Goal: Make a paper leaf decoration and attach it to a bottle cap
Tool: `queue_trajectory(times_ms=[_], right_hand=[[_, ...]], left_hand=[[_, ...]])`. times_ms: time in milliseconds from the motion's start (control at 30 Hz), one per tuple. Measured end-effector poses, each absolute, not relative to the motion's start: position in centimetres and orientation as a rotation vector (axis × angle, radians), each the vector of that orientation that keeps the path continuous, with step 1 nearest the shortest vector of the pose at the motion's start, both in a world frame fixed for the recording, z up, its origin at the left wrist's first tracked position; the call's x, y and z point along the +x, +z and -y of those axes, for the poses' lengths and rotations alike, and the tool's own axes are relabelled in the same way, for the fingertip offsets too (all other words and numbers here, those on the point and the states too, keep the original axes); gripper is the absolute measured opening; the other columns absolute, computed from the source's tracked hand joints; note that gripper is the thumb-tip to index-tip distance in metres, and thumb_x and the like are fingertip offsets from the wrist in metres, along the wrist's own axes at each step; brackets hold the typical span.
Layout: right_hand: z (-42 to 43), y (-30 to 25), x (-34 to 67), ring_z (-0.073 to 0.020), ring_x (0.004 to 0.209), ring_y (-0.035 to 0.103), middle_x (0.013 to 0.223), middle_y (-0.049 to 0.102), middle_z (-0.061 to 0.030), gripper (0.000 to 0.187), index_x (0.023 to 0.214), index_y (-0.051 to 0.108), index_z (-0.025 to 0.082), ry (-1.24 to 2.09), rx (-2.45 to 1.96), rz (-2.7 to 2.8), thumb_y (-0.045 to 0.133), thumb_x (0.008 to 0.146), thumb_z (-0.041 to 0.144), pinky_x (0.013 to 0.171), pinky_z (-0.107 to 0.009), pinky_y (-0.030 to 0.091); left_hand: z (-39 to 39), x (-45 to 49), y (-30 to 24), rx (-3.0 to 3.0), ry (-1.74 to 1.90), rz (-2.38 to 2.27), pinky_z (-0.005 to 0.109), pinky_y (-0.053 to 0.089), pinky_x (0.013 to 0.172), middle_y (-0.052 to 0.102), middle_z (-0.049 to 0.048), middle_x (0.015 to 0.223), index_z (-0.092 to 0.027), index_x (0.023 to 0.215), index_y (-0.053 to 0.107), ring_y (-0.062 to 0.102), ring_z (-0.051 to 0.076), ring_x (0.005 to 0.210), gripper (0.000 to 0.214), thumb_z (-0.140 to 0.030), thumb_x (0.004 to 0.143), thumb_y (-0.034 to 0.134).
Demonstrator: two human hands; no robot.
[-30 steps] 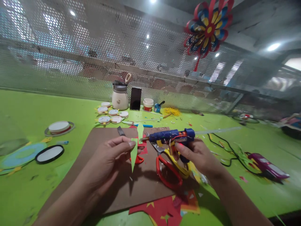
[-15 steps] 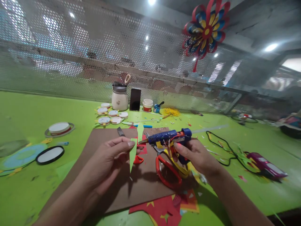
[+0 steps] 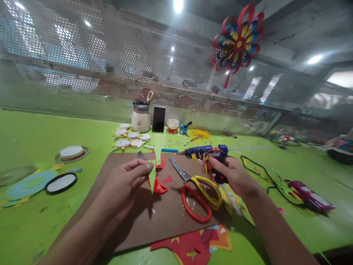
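My left hand (image 3: pixel 125 184) pinches a pointed green paper strip (image 3: pixel 152 176) upright over a brown cardboard sheet (image 3: pixel 165 217). My right hand (image 3: pixel 234 176) grips a blue hot glue gun (image 3: pixel 205 152), its nozzle pointing left, well to the right of the strip. Between the hands, red-and-yellow scissors (image 3: pixel 197 193) lie on the cardboard. A red paper piece (image 3: pixel 160 187) sits just under the strip, and a second green strip (image 3: pixel 158 154) lies farther back.
Red star-cut paper (image 3: pixel 193 244) lies at the near edge. A black cable (image 3: pixel 261 176) and a purple tool (image 3: pixel 310 195) lie at the right. Round discs (image 3: pixel 132 138), a white jar (image 3: pixel 141 117), a phone (image 3: pixel 159 119) and small cups stand behind. Rings (image 3: pixel 61 183) lie at the left.
My right hand has drawn the glue gun back to the right, away from the green strip. My left hand shifted slightly left with the strip. The scissors now show fully.
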State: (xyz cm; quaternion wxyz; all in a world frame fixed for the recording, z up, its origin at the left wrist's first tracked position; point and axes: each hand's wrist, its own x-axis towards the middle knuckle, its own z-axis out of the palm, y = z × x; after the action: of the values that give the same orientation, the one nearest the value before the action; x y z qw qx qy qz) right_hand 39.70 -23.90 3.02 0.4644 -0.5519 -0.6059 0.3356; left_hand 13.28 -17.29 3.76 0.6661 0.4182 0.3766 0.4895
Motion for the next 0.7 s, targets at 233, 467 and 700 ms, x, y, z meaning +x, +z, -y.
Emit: queue_trajectory(times_ms=[233, 467, 700], right_hand=[[20.2, 0.2, 41.4, -0.0222, 0.074, 0.061, 0.083, 0.068, -0.0077, 0.025, 0.096, 0.066, 0.015, 0.011, -1.823, 1.629, 0.051, 0.086, 0.033, 0.067, -0.031, 0.046], [18.6, -2.4, 42.6, -0.0216, 0.093, 0.058, 0.101, 0.063, -0.0087, 0.042, 0.109, 0.067, 0.018, 0.043, -1.786, 1.881, 0.066, 0.069, 0.009, 0.085, -0.031, 0.045], [19.9, -0.3, 44.0, -0.0240, 0.099, 0.060, 0.103, 0.065, -0.0082, 0.046, 0.101, 0.070, 0.019, 0.149, -1.722, 1.916, 0.067, 0.060, -0.001, 0.091, -0.038, 0.045]], left_hand=[[16.7, 13.4, 2.9, 1.006, 1.053, -0.800, 0.016, 0.050, 0.060, 0.068, 0.0040, 0.073, -0.016, 0.067, 0.071, 0.060, 0.010, 0.066, 0.010, -0.023, 0.065, 0.079], [16.6, 13.6, 3.2, 0.988, 1.039, -0.756, 0.017, 0.052, 0.063, 0.069, 0.0038, 0.077, -0.016, 0.073, 0.073, 0.062, 0.011, 0.068, 0.018, -0.024, 0.060, 0.083], [17.0, 13.9, 2.6, 0.991, 0.960, -0.761, 0.020, 0.052, 0.063, 0.070, 0.0064, 0.076, -0.012, 0.075, 0.071, 0.063, 0.013, 0.066, 0.018, -0.021, 0.063, 0.080]])
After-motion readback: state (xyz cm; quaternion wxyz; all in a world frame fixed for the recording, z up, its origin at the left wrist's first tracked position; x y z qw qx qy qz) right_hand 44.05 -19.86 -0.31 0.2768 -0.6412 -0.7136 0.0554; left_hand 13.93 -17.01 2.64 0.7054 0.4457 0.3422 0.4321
